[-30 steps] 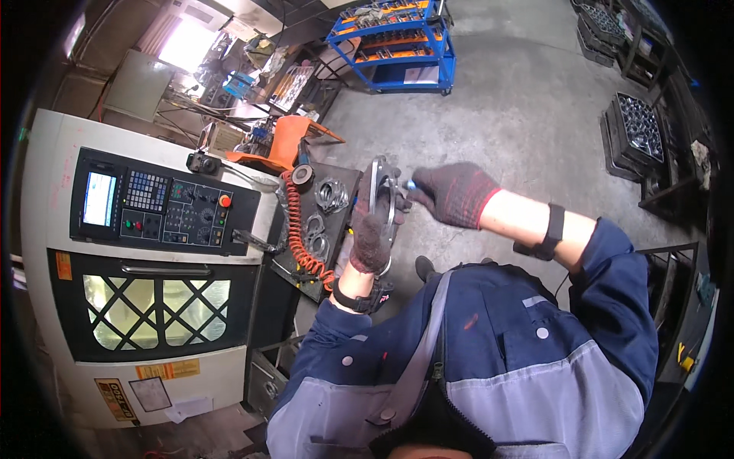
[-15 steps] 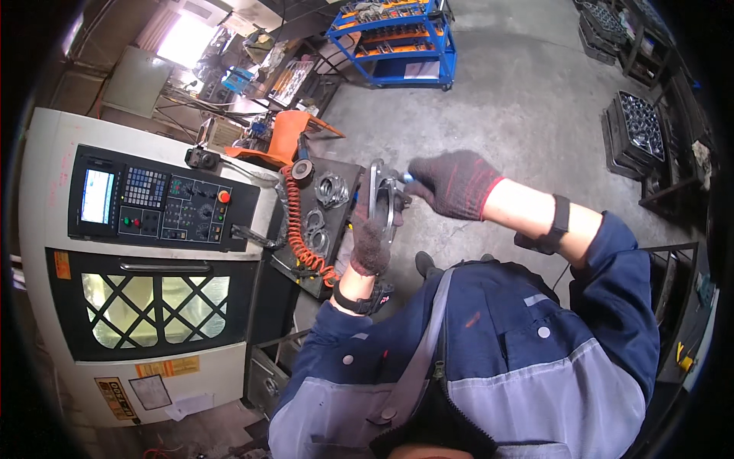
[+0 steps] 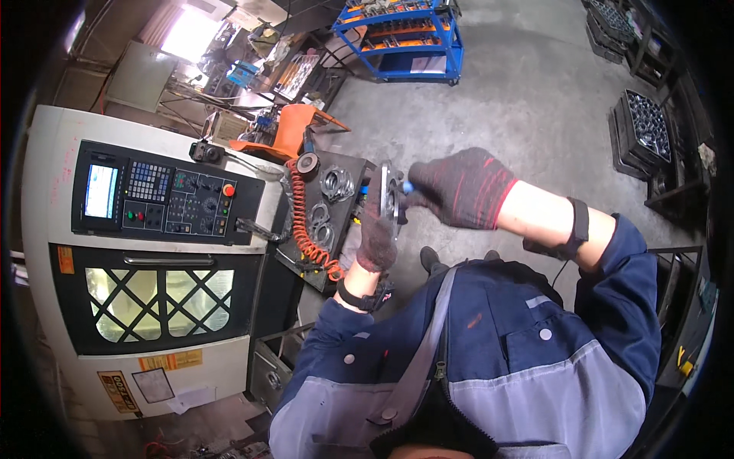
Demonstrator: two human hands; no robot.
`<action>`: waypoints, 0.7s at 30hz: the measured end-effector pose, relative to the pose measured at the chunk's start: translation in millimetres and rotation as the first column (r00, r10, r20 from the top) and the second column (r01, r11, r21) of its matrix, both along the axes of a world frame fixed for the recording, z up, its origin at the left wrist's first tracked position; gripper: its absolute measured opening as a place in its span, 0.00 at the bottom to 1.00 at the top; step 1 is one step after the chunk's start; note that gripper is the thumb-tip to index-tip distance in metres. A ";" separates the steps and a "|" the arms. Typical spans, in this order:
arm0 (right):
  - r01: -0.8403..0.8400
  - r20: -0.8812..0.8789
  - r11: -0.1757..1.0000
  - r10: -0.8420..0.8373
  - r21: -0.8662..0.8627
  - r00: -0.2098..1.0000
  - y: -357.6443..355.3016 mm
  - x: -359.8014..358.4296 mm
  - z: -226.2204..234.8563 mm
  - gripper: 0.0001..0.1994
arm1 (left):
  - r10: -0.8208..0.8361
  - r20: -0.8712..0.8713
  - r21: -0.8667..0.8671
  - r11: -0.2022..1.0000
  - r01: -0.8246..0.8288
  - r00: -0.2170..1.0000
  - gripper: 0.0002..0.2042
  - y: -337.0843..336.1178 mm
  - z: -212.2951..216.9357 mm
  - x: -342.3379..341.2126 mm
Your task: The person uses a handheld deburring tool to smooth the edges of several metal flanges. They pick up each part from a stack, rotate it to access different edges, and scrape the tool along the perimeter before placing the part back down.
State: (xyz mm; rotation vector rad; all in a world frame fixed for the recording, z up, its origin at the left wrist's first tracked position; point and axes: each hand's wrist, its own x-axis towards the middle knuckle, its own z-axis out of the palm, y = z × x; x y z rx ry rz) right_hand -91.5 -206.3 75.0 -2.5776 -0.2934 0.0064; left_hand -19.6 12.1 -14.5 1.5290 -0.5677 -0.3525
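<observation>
In a dark knit glove, my left hand point(image 3: 376, 239) grips a flat metal part with openings point(image 3: 388, 190), held upright on edge in front of my chest. My right hand point(image 3: 465, 190), gloved in dark knit with red threads, is closed around a small blue tool point(image 3: 408, 187). Only a bit of blue shows between its fingers and the part, so its kind is unclear. The tool is close against the part's right side; whether it touches cannot be made out. More ring-shaped metal parts point(image 3: 336, 184) lie on the dark bench point(image 3: 348, 162) left of my hands.
An orange coiled hose point(image 3: 298, 210) and a disc grinder point(image 3: 307, 162) are on the bench. At left stands a machine with a control panel point(image 3: 160, 191) and latticed windows. Beyond are an orange chair point(image 3: 293, 130), a blue cart point(image 3: 417, 61) and crates of metal parts point(image 3: 644, 126).
The metal part has turned more edge-on to view. My right hand stays beside it with the blue tool, and the whole view has shifted slightly.
</observation>
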 end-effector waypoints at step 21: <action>0.114 -0.015 0.993 -0.113 0.038 0.993 -8.8 -12.3 -14.4 0.16 | 0.017 -0.180 -0.033 0.999 -0.023 0.984 0.41 -6.6 -0.7 -10.0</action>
